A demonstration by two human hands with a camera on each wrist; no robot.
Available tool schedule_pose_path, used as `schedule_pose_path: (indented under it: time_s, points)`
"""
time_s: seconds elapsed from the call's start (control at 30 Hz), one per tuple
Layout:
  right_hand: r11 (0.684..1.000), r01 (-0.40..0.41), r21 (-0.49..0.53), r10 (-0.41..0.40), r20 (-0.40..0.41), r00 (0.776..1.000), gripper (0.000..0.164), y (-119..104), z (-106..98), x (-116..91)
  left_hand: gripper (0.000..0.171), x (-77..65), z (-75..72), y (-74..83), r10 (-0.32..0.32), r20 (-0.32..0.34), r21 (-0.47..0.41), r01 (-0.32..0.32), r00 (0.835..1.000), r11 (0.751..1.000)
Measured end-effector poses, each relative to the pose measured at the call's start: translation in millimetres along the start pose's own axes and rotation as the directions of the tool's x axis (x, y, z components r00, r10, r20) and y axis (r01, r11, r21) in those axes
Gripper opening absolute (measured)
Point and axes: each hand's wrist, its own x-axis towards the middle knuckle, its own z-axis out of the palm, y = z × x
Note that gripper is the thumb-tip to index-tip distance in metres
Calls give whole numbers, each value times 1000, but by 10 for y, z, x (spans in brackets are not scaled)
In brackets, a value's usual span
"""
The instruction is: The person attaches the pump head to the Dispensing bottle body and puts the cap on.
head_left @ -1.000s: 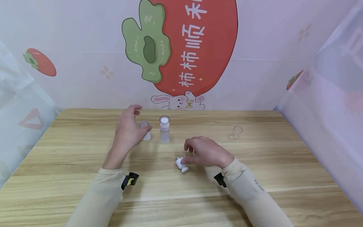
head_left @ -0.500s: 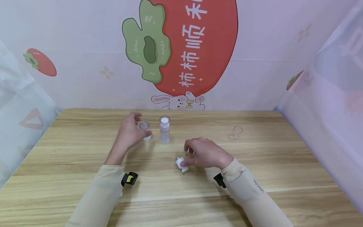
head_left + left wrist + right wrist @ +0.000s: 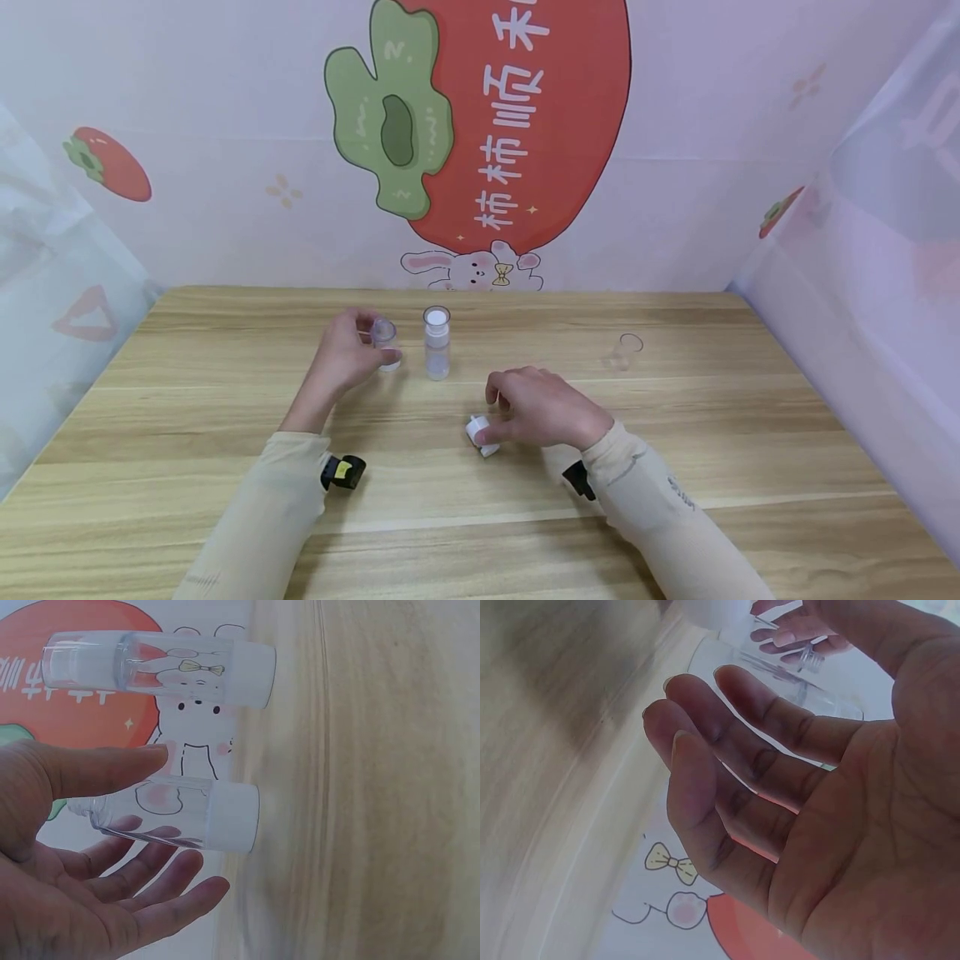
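My left hand (image 3: 341, 354) reaches around a small clear bottle (image 3: 384, 332) with a white base, which stands upright. In the left wrist view, the thumb lies on one side of this bottle (image 3: 231, 817) and the spread fingers on the other; no firm grip shows. Just right of it stands a second clear bottle (image 3: 437, 346) with a white part inside its top. My right hand (image 3: 551, 408) hovers low over the table, fingers loosely bent. Its thumb overlaps a small white pump-like piece (image 3: 476, 427); whether they touch is unclear. The right palm (image 3: 885, 825) holds nothing.
A clear, cup-like cap (image 3: 628, 348) rests at the back right of the wooden table (image 3: 420, 525). Behind the table rises a printed cloth backdrop (image 3: 240, 225), with more cloth (image 3: 862, 333) along the right side.
My left hand has come down and closer around the clear bottle, its fingers now behind it. The right hand has barely shifted, its thumb slightly further over the white piece.
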Motion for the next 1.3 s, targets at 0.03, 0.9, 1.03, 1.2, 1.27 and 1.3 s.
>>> schedule_pose_path:
  time_s: [0.03, 0.9, 1.03, 1.2, 1.27, 1.3]
  points:
    - [1000, 2, 0, -2, 0, 1000, 40, -1, 6, 1, 58, 7, 3, -8, -3, 3, -3, 3, 1000, 1000]
    - [999, 24, -44, -25, -7, 1000, 32, -81, 142, 16, 51, -35, -4, 87, 31, -92, -28, -34, 995, 999]
    - [997, 52, -54, -52, -8, 999, 30, -86, 143, 12, 49, -56, -15, 135, 62, -122, -41, -67, 991, 997]
    - [994, 89, -64, -90, -20, 996, 25, -91, 145, 9, 49, -86, -34, 196, 101, -144, -66, -112, 984, 992]
    - [993, 99, -66, -101, -26, 995, 24, -95, 149, 8, 49, -101, -40, 218, 123, -150, -66, -134, 981, 989]
    - [992, 105, -69, -107, -28, 994, 24, -97, 151, 9, 49, -109, -42, 227, 131, -153, -67, -143, 980, 988]
